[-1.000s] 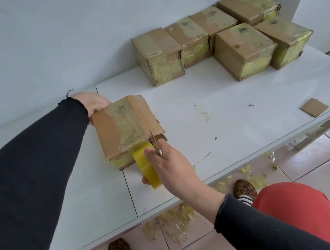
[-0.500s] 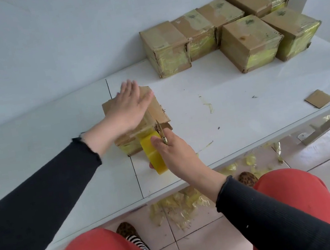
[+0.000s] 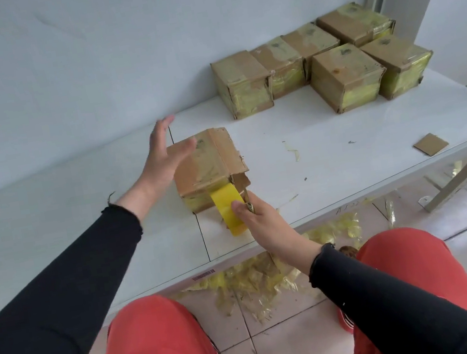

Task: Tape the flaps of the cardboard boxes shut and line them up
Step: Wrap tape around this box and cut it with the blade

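A cardboard box (image 3: 208, 165) sits near the front of the white table (image 3: 331, 160), a strip of yellow tape running from its near side to the tape roll (image 3: 229, 210). The right hand (image 3: 259, 219) grips that roll, thumb pressed on the outer face, just in front of the box. The left hand (image 3: 165, 154) is flat with fingers straight, held over the box's left edge (whether it touches the cardboard I cannot tell). Six taped boxes (image 3: 340, 66) stand grouped at the back right, against the wall. A small cardboard scrap (image 3: 430, 143) lies near the table's right edge.
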`<state>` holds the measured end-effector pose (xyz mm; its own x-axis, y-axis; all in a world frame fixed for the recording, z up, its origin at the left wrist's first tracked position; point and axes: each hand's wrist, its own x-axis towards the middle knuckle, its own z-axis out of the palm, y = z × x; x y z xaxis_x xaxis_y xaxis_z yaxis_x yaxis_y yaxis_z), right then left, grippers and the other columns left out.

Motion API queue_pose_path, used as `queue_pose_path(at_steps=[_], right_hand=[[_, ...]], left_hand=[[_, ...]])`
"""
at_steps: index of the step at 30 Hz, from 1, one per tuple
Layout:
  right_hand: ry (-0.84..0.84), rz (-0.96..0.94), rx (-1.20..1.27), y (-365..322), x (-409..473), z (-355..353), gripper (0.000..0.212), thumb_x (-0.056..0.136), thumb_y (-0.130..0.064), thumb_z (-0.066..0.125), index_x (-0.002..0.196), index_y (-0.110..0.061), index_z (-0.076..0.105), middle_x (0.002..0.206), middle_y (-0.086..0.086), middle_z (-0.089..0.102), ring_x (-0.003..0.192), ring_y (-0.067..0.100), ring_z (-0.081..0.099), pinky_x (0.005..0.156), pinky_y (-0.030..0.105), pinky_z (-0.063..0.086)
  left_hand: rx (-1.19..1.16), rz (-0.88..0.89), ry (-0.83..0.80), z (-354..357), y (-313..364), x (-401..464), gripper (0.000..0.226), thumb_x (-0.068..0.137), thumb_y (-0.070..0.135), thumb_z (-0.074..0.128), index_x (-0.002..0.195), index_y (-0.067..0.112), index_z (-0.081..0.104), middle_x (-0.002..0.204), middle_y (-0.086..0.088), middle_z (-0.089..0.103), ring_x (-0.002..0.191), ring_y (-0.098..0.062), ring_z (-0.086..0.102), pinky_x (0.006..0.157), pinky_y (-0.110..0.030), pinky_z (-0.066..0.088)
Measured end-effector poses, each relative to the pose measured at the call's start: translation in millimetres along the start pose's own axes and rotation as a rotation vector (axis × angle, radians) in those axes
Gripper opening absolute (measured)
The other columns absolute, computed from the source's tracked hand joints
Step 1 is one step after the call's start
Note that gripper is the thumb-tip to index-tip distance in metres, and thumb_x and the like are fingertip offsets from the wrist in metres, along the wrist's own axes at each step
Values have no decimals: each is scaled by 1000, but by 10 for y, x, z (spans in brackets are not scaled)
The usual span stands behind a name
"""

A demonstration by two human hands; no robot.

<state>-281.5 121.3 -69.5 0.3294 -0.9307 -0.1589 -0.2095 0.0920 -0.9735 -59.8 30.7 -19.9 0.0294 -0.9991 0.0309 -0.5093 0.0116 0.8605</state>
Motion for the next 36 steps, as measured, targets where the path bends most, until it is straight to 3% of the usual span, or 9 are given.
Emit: queue_pose_path(at_steps=[5, 8, 11, 17, 21, 25, 28, 33, 36], right_hand=[[-12, -6, -40, -30, -5, 1, 47, 108, -45, 42, 107, 2, 51, 85, 13, 46, 80, 24, 44, 76, 40, 39], [-34, -34, -22, -55, -11, -9, 41, 108, -45, 40, 95, -8, 52, 80, -4, 45, 76, 13, 42, 70, 31, 34], [-24, -95, 81, -211, 8, -121, 27, 110, -38, 43, 87, -26, 51, 67, -25, 50, 63, -6, 47, 63, 14, 36], [-37, -281, 256, -908, 209, -365, 16, 108, -14, 47, 110, -21, 61, 84, -19, 64, 75, -1, 57, 63, 12, 41], [-59, -246, 173, -1081, 407, -316, 14, 108, -13, 46, 102, -18, 57, 72, -22, 57, 61, -8, 50, 59, 8, 37], [-24, -210, 139, -1069, 469, -206, 27, 111, -23, 44, 113, 1, 57, 101, 3, 57, 97, 14, 52, 89, 40, 42], [-6, -235, 123, -1057, 466, -158, 29, 111, -22, 43, 119, 0, 59, 106, 3, 59, 104, 14, 54, 105, 44, 43], [107, -327, 41, -861, 226, -174, 32, 111, -22, 42, 82, -33, 51, 69, -29, 55, 66, -9, 49, 66, 9, 38], [118, -220, -148, -436, 62, -222, 35, 110, -31, 40, 75, -29, 40, 64, -15, 47, 59, 2, 41, 62, 25, 34]], left_hand=[[601, -53, -415, -237, -376, -158, 139, 54, 90, 74, 163, 44, 0, 169, 7, -26, 156, -12, -20, 127, -37, -1], [570, 0, -293, -236, -402, -98, 108, 72, 60, 86, 159, 47, 23, 171, 8, 2, 158, -15, 9, 123, -29, 15], [442, -37, -250, -315, -283, -16, 90, 72, 67, 82, 151, 50, 41, 161, 8, 31, 150, -11, 28, 117, -27, 21], [280, -251, -364, -516, 48, 45, 71, 67, 82, 57, 118, 35, 74, 123, 8, 74, 122, -19, 64, 120, -42, 35], [267, -109, -59, -422, 99, -34, 34, 88, 52, 70, 110, 27, 73, 111, 5, 74, 111, -17, 67, 93, -29, 46], [416, -39, -209, -263, 135, -145, 108, 59, 69, 74, 153, 30, 36, 133, 12, 45, 127, -8, 43, 104, -28, 37], [468, -23, -111, -223, 4, -156, 112, 69, 58, 80, 159, 32, 20, 138, 2, 37, 135, -19, 33, 114, -43, 36], [431, -9, -126, -266, -61, -78, 97, 64, 67, 72, 147, 59, 24, 130, 2, 37, 134, -22, 37, 114, -46, 38], [398, 0, -137, -283, -119, -42, 91, 65, 71, 71, 142, 66, 23, 134, 3, 36, 138, -18, 35, 114, -42, 34]])
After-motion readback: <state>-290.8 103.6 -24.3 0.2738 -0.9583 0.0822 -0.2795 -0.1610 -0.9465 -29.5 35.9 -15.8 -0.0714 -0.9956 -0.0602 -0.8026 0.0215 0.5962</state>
